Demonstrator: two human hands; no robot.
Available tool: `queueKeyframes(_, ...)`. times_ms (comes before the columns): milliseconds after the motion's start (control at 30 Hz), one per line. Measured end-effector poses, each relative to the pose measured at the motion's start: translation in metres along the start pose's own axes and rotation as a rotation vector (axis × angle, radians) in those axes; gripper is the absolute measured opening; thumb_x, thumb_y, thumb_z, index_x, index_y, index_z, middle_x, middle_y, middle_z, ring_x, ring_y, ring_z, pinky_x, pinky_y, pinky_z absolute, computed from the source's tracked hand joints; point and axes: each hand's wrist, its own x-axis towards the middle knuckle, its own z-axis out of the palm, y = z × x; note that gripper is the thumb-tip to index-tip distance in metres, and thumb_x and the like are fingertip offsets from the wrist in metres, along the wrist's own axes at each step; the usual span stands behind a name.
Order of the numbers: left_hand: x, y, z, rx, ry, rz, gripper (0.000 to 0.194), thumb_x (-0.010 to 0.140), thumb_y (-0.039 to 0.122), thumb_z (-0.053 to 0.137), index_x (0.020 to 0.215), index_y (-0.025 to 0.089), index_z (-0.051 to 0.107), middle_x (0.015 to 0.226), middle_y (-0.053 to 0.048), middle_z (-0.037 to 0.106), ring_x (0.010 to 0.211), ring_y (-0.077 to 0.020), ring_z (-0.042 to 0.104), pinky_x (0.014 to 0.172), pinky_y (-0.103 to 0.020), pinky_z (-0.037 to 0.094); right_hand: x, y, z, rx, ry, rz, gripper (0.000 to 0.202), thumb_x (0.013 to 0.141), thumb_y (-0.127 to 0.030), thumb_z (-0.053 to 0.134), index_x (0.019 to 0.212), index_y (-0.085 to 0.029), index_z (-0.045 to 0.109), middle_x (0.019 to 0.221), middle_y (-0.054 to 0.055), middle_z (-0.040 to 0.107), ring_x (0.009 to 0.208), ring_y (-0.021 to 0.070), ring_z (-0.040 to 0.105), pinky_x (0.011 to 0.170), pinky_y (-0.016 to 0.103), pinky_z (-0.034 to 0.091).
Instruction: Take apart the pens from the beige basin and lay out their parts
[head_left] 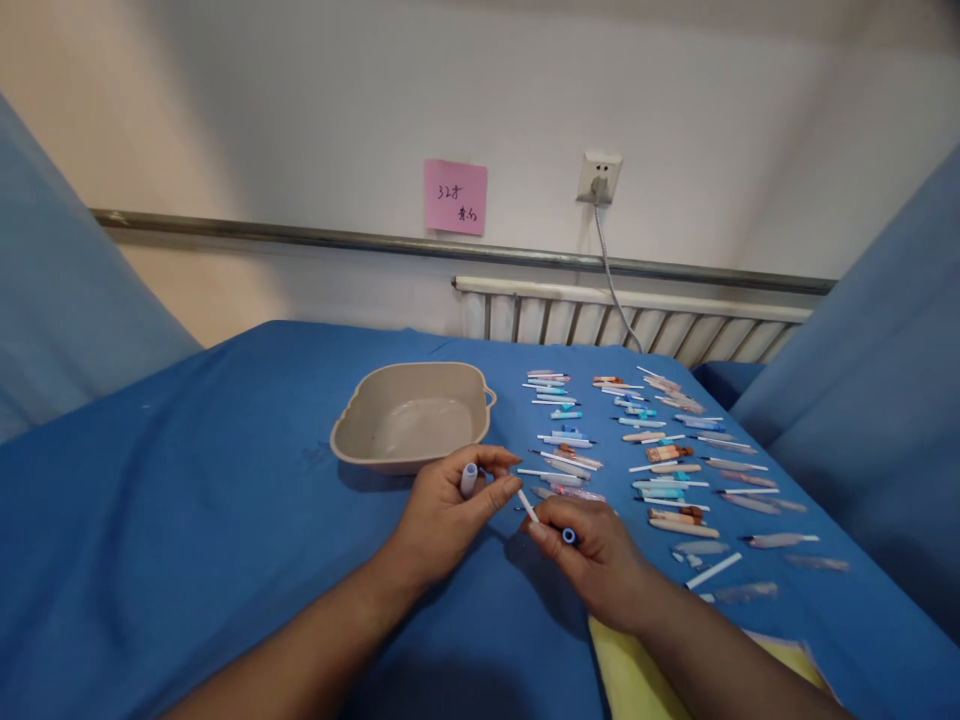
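Observation:
My left hand point(457, 505) is closed around a pale pen barrel point(469, 480), its thumb and fingertips at the upper end of a thin white stick point(527, 505). The lower end of that stick is pinched by my right hand point(581, 550), which also holds a dark blue pen cap point(569, 537) with its round opening showing. Both hands are above the blue cloth, in front of a beige basin point(420, 415). To the right lie rows of pen parts point(667, 490), among them white sticks, clear, blue and brown-orange pieces.
A yellow cloth or bag point(637, 675) lies under my right forearm. Behind the blue-covered surface point(187, 520) are a metal rail point(337, 238), a white radiator point(555, 305) and a socket point(600, 178) with a cable. Blue curtains hang at both sides. A pink note point(455, 197) is on the wall.

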Motion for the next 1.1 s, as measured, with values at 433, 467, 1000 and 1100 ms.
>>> queueKeyframes(433, -0.007, -0.006, 0.009, -0.138, -0.204, -0.082, 0.019, 0.071, 0.031, 0.070, 0.082, 0.016, 0.071, 0.066, 0.000, 0.060, 0.060, -0.0108, 0.050, 0.058, -0.021, 0.041, 0.000, -0.001, 0.003, 0.214, 0.033, 0.074, 0.032, 0.090, -0.034, 0.047, 0.062, -0.018, 0.051, 0.058, -0.004, 0.046, 0.057, 0.0097, 0.043, 0.055, 0.021, 0.034)
queueKeyframes(467, -0.007, -0.007, 0.010, -0.134, -0.224, -0.082, 0.019, 0.071, 0.031, 0.069, 0.083, 0.016, 0.071, 0.067, 0.000, 0.061, 0.062, -0.0114, 0.051, 0.059, -0.022, 0.041, 0.001, -0.001, 0.003, 0.246, 0.028, 0.096, 0.033, 0.090, -0.035, 0.047, 0.062, -0.018, 0.051, 0.058, -0.004, 0.046, 0.056, 0.0095, 0.043, 0.055, 0.021, 0.034)
queueKeyframes(1000, 0.003, -0.029, 0.001, 0.579, -0.384, -0.078, 0.021, 0.078, 0.035, 0.055, 0.070, 0.017, 0.062, 0.061, 0.003, 0.054, 0.058, -0.0124, 0.048, 0.051, -0.022, 0.030, 0.006, 0.019, -0.004, 0.589, 0.394, 0.459, 0.035, 0.086, -0.050, 0.051, 0.079, -0.018, 0.063, 0.040, -0.005, 0.048, 0.043, 0.0091, 0.041, 0.050, 0.023, 0.031)
queueKeyframes(1100, 0.000, -0.024, -0.001, 0.721, -0.421, -0.058, 0.016, 0.075, 0.034, 0.057, 0.076, 0.019, 0.064, 0.070, 0.001, 0.062, 0.064, -0.0153, 0.054, 0.054, -0.023, 0.031, 0.007, 0.023, -0.002, 0.686, 0.427, 0.474, 0.036, 0.085, -0.051, 0.052, 0.078, -0.017, 0.063, 0.040, -0.006, 0.046, 0.040, 0.0075, 0.038, 0.046, 0.022, 0.029)
